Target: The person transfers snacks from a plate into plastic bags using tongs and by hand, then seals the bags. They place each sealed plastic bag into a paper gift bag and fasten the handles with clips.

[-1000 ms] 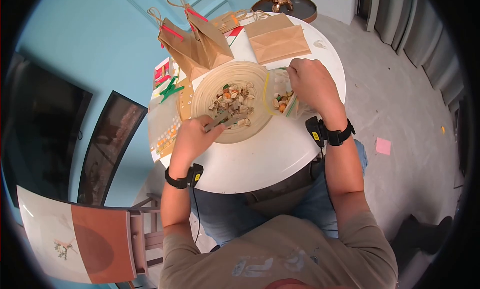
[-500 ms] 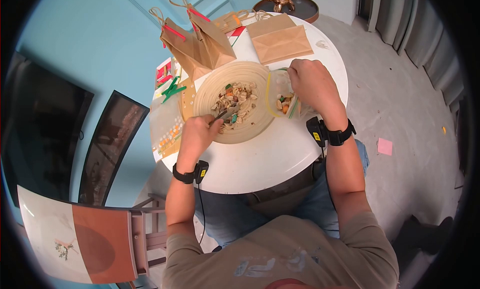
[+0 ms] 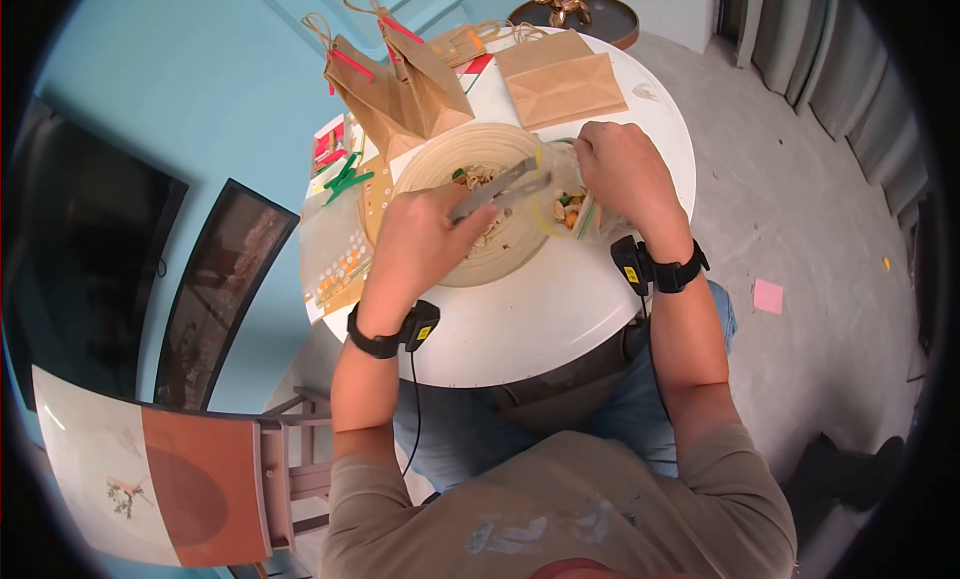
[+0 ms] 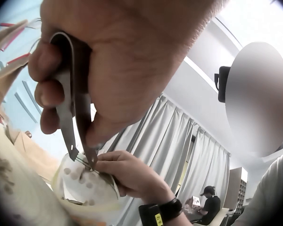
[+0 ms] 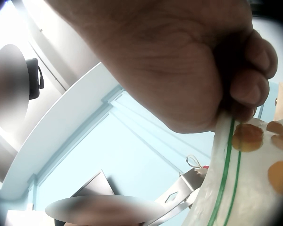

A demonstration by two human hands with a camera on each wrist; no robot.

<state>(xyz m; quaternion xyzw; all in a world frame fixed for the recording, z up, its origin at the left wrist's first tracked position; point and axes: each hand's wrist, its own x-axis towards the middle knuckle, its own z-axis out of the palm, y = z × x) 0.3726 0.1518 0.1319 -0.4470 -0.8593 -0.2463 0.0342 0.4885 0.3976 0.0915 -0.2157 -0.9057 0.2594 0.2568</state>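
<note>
Gripping metal tongs point(image 3: 497, 189), the left hand point(image 3: 420, 241) has its fingers curled round the handles, the tips pointing toward two o'clock over the wooden bowl point(image 3: 500, 254) of shells. At three o'clock from the bowl, the right hand point(image 3: 622, 169) pinches the rim of a clear zip bag point(image 3: 568, 205), which rests on the white round table point(image 3: 560, 309) touching the bowl's edge.

Left hand point(image 3: 425, 241) covers near part of bowl point(image 3: 505, 264) and tongs' point(image 3: 497, 189) handle end. Tong tips point(image 4: 85, 157) meet bag point(image 3: 565, 194) mouth; what they pinch too small to tell. Right hand point(image 3: 620, 169) hides bag's far rim. Right wrist view: bag point(image 5: 245, 179) cut off at frame edge, contents blurred.
</note>
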